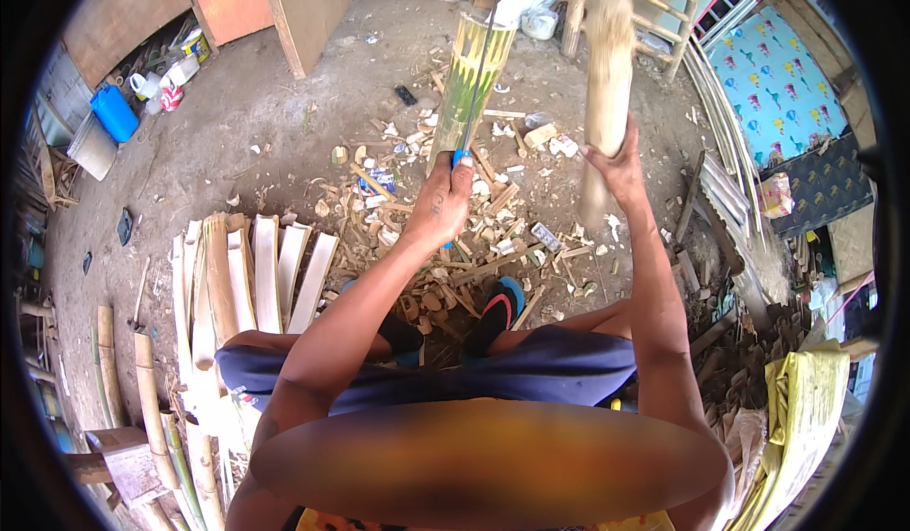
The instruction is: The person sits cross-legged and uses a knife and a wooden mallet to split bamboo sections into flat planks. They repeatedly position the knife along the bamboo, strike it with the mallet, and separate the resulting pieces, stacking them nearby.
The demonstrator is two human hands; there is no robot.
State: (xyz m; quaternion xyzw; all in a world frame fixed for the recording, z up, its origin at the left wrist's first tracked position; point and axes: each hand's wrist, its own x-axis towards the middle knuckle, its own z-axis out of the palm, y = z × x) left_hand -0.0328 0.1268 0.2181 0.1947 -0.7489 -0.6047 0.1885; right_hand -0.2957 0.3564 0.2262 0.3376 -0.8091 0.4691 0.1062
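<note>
My left hand point(440, 201) is closed round the blue handle of a long knife point(486, 81). Its dark blade lies over a green and yellow bamboo section point(459, 95) that stands beyond the hand; whether the edge has bitten into the bamboo I cannot tell. My right hand point(621, 163) grips a thick, pale wooden club point(608, 90), raised to the right of the bamboo. The club's upper end is smeared by motion.
Wood chips point(493, 199) litter the dirt floor round my feet. Split bamboo pieces point(268, 265) lean at my left, with bamboo poles point(152, 408) nearer. A blue jug point(115, 114) stands far left, a patterned blue sheet point(773, 85) far right, and yellow sacking point(806, 389) at near right.
</note>
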